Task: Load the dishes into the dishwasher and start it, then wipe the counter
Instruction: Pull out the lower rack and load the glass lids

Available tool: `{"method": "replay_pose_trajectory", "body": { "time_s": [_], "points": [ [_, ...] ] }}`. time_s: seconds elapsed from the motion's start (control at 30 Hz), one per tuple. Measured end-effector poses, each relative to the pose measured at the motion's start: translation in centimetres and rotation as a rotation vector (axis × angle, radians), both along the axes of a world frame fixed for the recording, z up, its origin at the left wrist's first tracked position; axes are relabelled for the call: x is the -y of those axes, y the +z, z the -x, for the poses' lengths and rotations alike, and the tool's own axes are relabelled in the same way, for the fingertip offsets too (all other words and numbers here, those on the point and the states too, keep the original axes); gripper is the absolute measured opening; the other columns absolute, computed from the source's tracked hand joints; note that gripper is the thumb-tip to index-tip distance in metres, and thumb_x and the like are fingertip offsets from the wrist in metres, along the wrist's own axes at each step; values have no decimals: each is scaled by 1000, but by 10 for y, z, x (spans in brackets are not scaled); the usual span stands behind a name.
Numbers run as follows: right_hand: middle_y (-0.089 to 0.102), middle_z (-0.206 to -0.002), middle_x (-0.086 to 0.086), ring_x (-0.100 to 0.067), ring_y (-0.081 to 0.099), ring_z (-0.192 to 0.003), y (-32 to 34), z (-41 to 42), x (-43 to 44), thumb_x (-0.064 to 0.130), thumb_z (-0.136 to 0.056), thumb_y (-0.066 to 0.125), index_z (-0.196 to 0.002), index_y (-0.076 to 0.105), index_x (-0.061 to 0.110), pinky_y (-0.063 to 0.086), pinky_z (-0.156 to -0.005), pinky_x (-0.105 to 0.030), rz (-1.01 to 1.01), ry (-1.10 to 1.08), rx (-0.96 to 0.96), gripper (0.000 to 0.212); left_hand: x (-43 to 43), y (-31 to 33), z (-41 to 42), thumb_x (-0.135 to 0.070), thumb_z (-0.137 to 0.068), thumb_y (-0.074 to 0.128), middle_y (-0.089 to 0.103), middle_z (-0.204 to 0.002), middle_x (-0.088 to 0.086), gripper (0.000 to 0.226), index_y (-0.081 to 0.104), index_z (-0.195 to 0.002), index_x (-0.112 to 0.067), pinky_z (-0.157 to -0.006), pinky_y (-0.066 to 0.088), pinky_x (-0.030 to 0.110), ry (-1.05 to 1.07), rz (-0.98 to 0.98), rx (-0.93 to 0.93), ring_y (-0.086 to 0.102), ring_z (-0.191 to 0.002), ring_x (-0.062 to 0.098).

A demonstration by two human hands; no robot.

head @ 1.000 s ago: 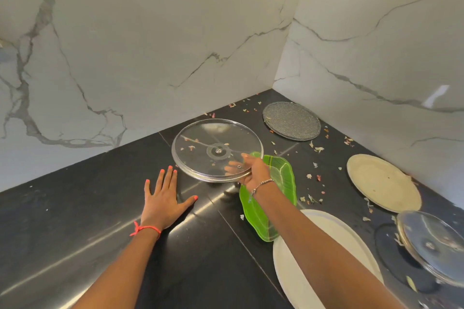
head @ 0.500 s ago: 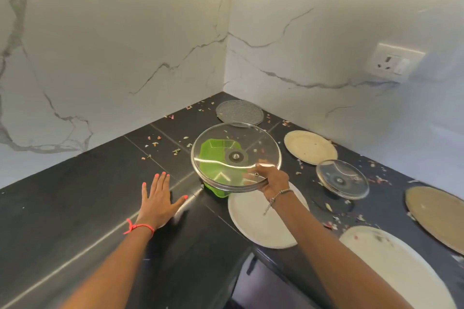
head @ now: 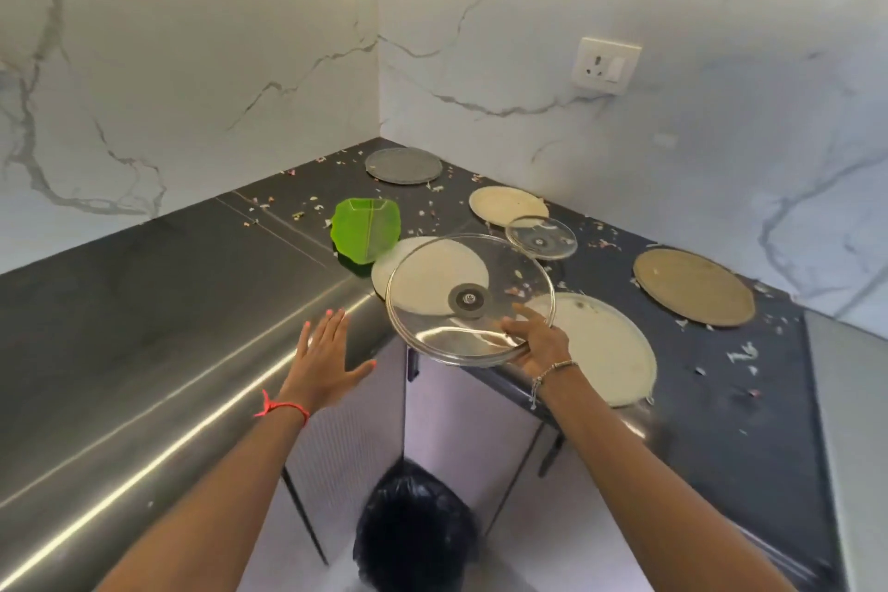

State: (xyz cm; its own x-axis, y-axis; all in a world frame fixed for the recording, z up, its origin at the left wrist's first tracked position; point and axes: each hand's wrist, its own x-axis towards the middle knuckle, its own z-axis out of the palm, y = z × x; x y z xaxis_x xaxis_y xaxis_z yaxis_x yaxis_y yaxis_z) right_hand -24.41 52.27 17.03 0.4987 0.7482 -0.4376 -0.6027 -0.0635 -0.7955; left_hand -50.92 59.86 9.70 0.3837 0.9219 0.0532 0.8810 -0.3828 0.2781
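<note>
My right hand (head: 538,341) pinches the glass lid (head: 456,284) by its five o'clock rim above the bench (head: 144,303) corner, left hand (head: 326,361) splayed idle at eight o'clock; I judge that one-sided hold could let it tip and drop.

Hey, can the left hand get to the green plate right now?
Probably yes. The left hand is open and empty, only bare counter lies between it and the green plate, and the lid in the right hand is off to the side.
</note>
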Motion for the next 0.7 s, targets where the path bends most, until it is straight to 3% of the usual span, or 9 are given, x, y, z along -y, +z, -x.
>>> {"method": "replay_pose_trajectory", "body": {
  "time_s": [0.2,0.27,0.43,0.5,0.7],
  "points": [
    [65,-54,-10,-20,65,-46,-17,-1,83,-22,-75,51,-106,59,-1,56,-45,-36,39,30,-48,38,79,-2,-1,-58,-92,38,1,-158,8,86,3,-150,-5,-115,-10,40,-50,22,-107,-7,-146,20],
    [66,-54,-9,-20,65,-46,-22,4,109,-21,-76,52,-109,58,-1,55,-43,-32,36,27,-44,39,101,-5,1,-57,-92,39,2,-158,8,86,3,-150,-5,-115,-10,40,-66,36,-111,-6,-146,20],
    [64,-49,-8,-21,64,-42,-33,25,192,-19,-81,50,-87,56,5,50,-35,-30,37,1,-59,25,173,-18,9,-56,-92,40,2,-158,6,84,3,-150,-8,-115,-8,41,-117,47,-116,-5,-146,21],
    [65,-50,-9,-23,64,-43,-43,37,230,-18,-82,49,-87,55,6,51,-36,-34,43,-34,-73,26,206,-25,16,-55,-92,40,3,-158,5,82,4,-150,-8,-115,-8,41,-151,51,-130,-5,-146,21],
    [64,-48,-5,-13,62,-41,-78,68,344,-17,-78,55,-88,60,9,51,-48,-27,142,-144,-52,28,302,-41,46,-54,-92,42,5,-158,7,81,7,-149,-9,-115,-8,41,-225,68,-89,-3,-146,24]
  ]
}}
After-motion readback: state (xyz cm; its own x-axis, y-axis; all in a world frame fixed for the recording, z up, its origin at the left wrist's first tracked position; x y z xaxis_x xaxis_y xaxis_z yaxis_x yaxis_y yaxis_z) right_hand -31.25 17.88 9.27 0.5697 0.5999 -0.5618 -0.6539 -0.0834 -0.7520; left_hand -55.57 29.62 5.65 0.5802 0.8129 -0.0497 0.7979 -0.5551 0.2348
